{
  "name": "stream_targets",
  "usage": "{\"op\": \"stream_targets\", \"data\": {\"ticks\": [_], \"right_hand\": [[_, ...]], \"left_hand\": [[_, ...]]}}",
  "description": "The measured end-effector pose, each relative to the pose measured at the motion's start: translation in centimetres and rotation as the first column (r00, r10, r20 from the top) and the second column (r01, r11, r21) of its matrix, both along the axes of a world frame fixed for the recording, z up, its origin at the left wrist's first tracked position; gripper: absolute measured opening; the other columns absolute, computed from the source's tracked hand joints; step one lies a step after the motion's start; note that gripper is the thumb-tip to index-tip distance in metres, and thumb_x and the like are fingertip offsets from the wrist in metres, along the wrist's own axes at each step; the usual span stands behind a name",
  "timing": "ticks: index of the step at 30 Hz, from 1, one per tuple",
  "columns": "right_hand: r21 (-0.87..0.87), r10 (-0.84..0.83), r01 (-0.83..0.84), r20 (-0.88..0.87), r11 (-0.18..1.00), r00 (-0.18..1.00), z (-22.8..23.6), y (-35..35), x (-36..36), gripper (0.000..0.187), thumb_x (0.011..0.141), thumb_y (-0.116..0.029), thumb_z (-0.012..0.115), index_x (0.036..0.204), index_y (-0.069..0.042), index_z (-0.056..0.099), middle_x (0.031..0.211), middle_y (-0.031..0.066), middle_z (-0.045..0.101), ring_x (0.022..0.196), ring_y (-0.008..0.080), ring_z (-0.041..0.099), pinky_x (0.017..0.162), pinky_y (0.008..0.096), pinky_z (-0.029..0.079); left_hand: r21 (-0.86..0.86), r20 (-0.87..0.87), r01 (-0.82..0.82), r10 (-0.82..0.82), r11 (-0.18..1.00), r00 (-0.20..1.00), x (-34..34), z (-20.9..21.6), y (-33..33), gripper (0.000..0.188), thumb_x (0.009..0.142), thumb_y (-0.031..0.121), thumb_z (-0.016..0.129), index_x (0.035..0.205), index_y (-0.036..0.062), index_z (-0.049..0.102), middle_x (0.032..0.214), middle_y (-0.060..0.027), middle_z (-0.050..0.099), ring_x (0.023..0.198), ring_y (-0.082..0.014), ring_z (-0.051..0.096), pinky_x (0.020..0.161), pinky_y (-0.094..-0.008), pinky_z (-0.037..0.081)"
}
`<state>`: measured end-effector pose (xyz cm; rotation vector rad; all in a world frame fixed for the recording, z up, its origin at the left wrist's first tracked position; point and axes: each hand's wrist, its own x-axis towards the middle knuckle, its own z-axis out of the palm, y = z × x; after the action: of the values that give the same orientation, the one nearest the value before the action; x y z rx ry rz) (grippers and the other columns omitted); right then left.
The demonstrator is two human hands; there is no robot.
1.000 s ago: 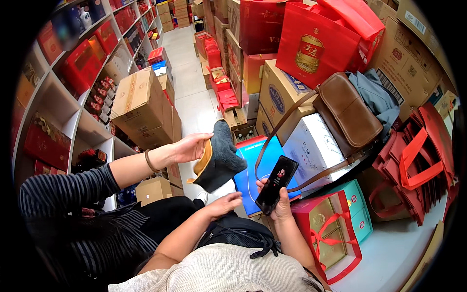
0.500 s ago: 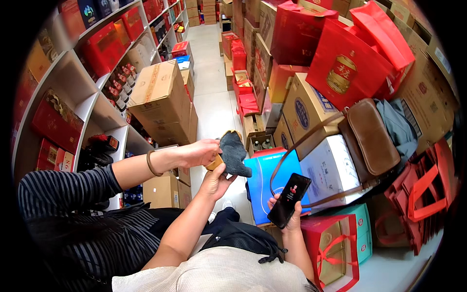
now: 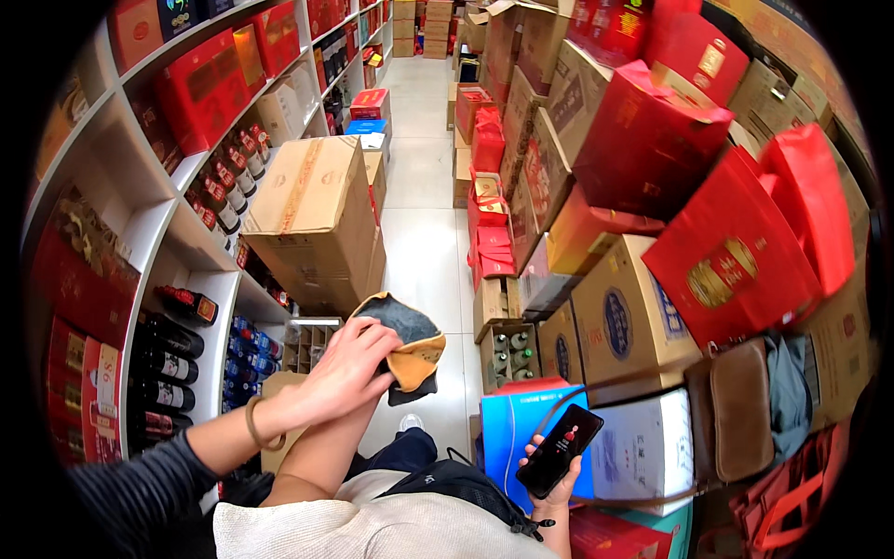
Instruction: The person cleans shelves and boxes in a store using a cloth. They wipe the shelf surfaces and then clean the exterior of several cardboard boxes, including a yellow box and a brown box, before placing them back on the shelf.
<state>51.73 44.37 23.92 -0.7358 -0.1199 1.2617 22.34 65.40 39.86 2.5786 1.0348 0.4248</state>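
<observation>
My left forearm (image 3: 321, 456) reaches up to a soft folded piece (image 3: 414, 359), dark grey and fuzzy on one face and tan like leather on the other; I cannot tell its kind. Another person's hand (image 3: 349, 368), with a brown bracelet and a striped sleeve, lies over my left hand and touches the piece. That hand hides my left fingers. Lower right, my right hand (image 3: 559, 486) is wrapped round a black smartphone (image 3: 559, 447), its screen lit with a small red figure on black.
Shelves (image 3: 163, 242) with bottles and red boxes line the left. A tall carton (image 3: 307, 191) stands in front of them. A tiled aisle (image 3: 419, 242) runs ahead. On the right are stacked cartons (image 3: 610, 303), red gift bags (image 3: 745, 242), a blue bag (image 3: 512, 433) and a brown handbag (image 3: 740, 410).
The folded piece has moved left and down in the picture and turned, showing more tan. The other person's hand has come across over my left hand. My right hand still holds the smartphone.
</observation>
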Motion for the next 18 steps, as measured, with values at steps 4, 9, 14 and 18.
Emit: {"op": "stream_targets", "data": {"ticks": [4,9,14,18], "right_hand": [[0.022,0.043,-0.043,-0.038,0.999,0.998,0.3,6.9,-1.9,0.07,0.079,-0.054,0.053,0.13,-0.012,0.035,0.118,0.016,0.052,0.091,0.0288,0.058,0.07,0.041,0.049],[0.067,0.126,-0.126,-0.002,0.99,0.992,0.2,15.0,-3.2,0.071,0.078,-0.054,0.055,0.131,-0.012,0.034,0.118,0.0162,0.052,0.091,0.0295,0.059,0.069,0.0407,0.05],[0.059,0.302,-0.3,-0.036,0.952,0.953,0.9,22.5,-6.1,0.07,0.079,-0.064,0.045,0.128,-0.015,0.039,0.113,0.0152,0.054,0.09,0.0281,0.059,0.068,0.041,0.051],[0.046,0.393,-0.39,-0.099,0.92,0.914,0.7,27.3,-6.8,0.07,0.079,-0.068,0.038,0.127,-0.016,0.041,0.112,0.0146,0.055,0.089,0.0278,0.059,0.068,0.0405,0.051]], "left_hand": [[-0.038,0.014,-0.256,0.257,0.966,0.966,-3.9,2.8,2.3,0.042,0.073,0.013,0.063,0.113,0.006,0.05,0.128,-0.0158,0.04,0.119,-0.0346,0.036,0.099,-0.0438,0.029],[-0.384,0.183,-0.405,0.499,0.829,0.847,-11.5,0.8,3.3,0.044,0.074,0.011,0.062,0.116,0.0038,0.049,0.133,-0.0165,0.035,0.121,-0.0321,0.035,0.1,-0.0399,0.028],[-0.675,0.367,-0.535,0.86,0.508,0.354,-15.6,-5.2,-0.3,0.025,0.082,0.017,0.059,0.104,0.0065,0.055,0.107,-0.0093,0.053,0.097,-0.0207,0.052,0.084,-0.033,0.041],[-0.97,0.233,0.04,0.967,0.238,-0.098,-10.0,-14.5,6.4,0.018,0.085,0.021,0.057,0.098,0.0083,0.057,0.093,-0.0045,0.059,0.083,-0.0162,0.057,0.074,-0.0301,0.046]]}}
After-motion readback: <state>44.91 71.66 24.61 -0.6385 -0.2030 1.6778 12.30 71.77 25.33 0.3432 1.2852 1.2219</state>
